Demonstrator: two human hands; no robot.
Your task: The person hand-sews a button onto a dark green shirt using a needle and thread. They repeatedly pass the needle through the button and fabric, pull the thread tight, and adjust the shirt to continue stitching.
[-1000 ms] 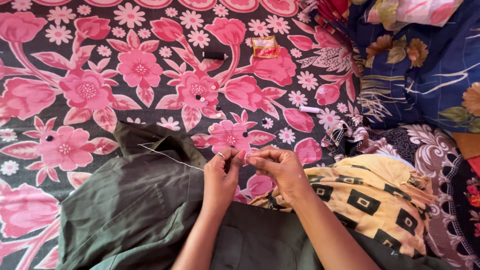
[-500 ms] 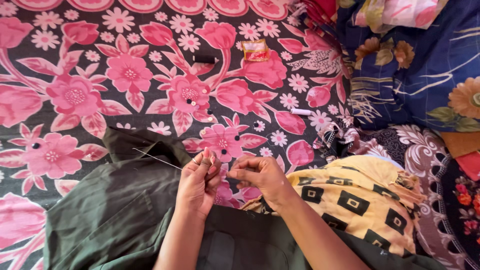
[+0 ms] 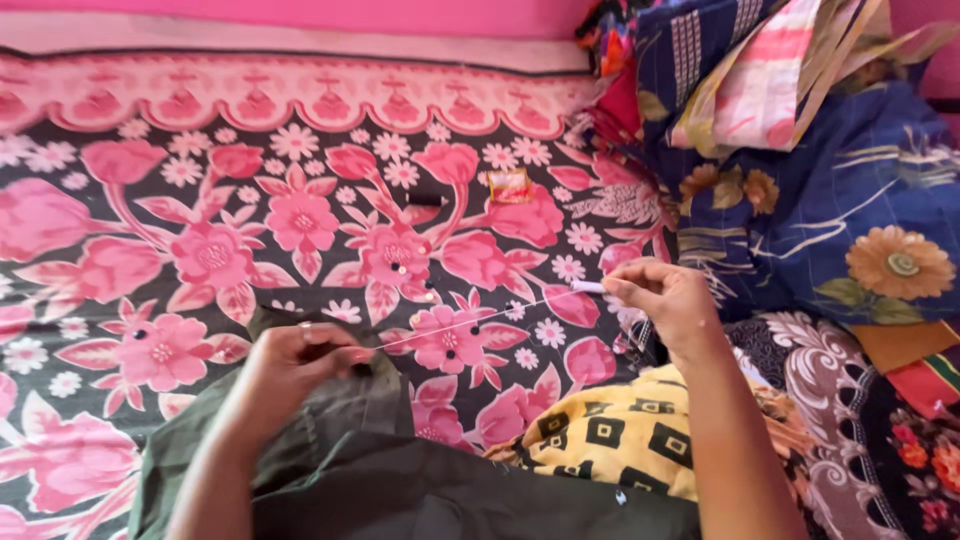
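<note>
My left hand (image 3: 296,362) pinches the edge of a dark green garment (image 3: 390,470) lying across my lap. My right hand (image 3: 668,297) is raised to the right and pinches a needle or thread end. A pale thread (image 3: 470,319) runs taut from the garment up to my right fingers. The needle itself is too small to make out. Several small dark buttons (image 3: 400,268) lie loose on the pink floral bedsheet (image 3: 200,200) beyond the garment.
A small orange packet (image 3: 510,184) and a short black object (image 3: 427,199) lie on the sheet further away. Blue floral cloth (image 3: 860,220) and striped fabric (image 3: 760,90) are piled at the right. Yellow cloth with black squares (image 3: 600,440) covers my right knee.
My hands were together over the garment's edge. My right hand has since pulled away to the right, drawing the thread out taut. The view has tilted up toward the head of the bed.
</note>
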